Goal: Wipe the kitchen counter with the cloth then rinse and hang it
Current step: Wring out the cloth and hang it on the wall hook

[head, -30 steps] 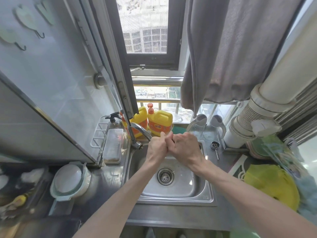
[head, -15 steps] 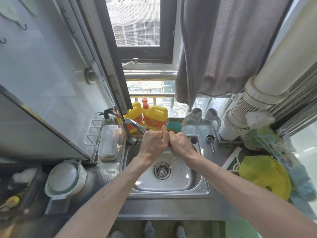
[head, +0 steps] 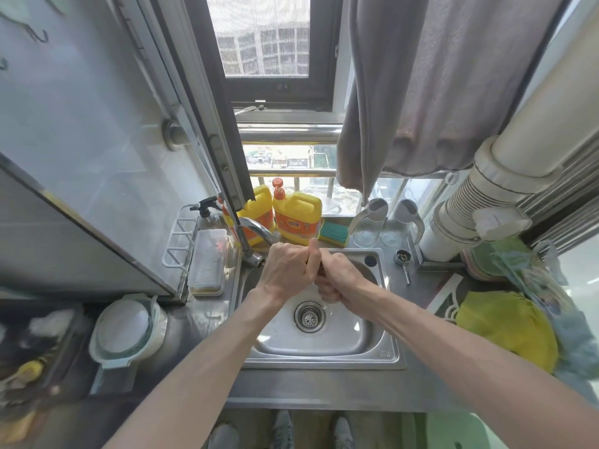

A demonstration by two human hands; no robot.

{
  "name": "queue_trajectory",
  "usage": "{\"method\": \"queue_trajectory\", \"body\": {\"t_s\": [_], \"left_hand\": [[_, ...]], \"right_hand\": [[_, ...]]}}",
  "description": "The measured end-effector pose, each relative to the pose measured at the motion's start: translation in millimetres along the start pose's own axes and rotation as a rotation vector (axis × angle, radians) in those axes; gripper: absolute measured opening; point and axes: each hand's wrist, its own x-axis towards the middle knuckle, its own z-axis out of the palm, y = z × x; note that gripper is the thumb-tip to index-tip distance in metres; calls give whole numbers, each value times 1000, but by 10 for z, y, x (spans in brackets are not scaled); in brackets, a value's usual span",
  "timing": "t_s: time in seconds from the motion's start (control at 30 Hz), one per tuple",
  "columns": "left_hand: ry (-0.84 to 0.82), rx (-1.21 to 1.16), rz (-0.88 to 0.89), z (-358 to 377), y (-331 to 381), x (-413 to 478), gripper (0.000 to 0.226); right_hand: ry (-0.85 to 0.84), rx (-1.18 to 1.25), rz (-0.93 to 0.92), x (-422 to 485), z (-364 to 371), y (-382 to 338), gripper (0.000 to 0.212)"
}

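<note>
My left hand (head: 287, 270) and my right hand (head: 338, 281) are pressed together as fists over the steel sink (head: 324, 361), just below the spout of the tap (head: 259, 227). The left thumb points up against the right knuckles. No cloth shows between the curled fingers, only a small dark gap. A little water drips under the right hand near the drain (head: 309, 316). A large grey cloth (head: 421, 92) hangs from above the window, over the back right of the sink.
Two yellow detergent bottles (head: 298, 215), a green sponge (head: 334, 233) and two glass jugs (head: 369, 222) line the sill. A clear box (head: 209, 260) and a white lidded container (head: 124, 328) stand left. A yellow item (head: 505, 325) and a white duct (head: 486, 196) are right.
The two hands stay clasped and have sunk slightly toward the basin, the right one lower. The camera has tilted down, showing my shoes below the counter edge.
</note>
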Motion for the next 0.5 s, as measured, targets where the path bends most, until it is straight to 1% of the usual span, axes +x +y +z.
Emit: {"method": "queue_trajectory", "body": {"t_s": [0.07, 0.13, 0.23, 0.27, 0.33, 0.4, 0.43, 0.5], "left_hand": [[-69, 4, -62, -11, 5, 16, 63], [-200, -39, -162, 6, 11, 2, 63], [-395, -255, -388, 32, -70, -104, 57], [-428, -339, -464, 38, -116, -141, 54], [-465, -521, -590, 8, -191, -196, 39], [-503, -619, -622, -92, -220, -230, 29], [-524, -635, -625, -145, -228, -251, 29], [-547, -669, -635, -238, -244, -316, 32]], "right_hand": [[37, -99, -33, 58, -34, 31, 60], [59, -211, -69, 108, -70, 76, 63], [58, -253, -83, 116, -112, 155, 56], [52, -227, -84, 97, -125, 182, 52], [20, -135, -106, 99, -183, 242, 44], [5, -21, -136, 140, -283, 307, 30], [-7, 36, -145, 157, -331, 332, 33], [-37, 107, -166, 177, -423, 370, 50]]}}
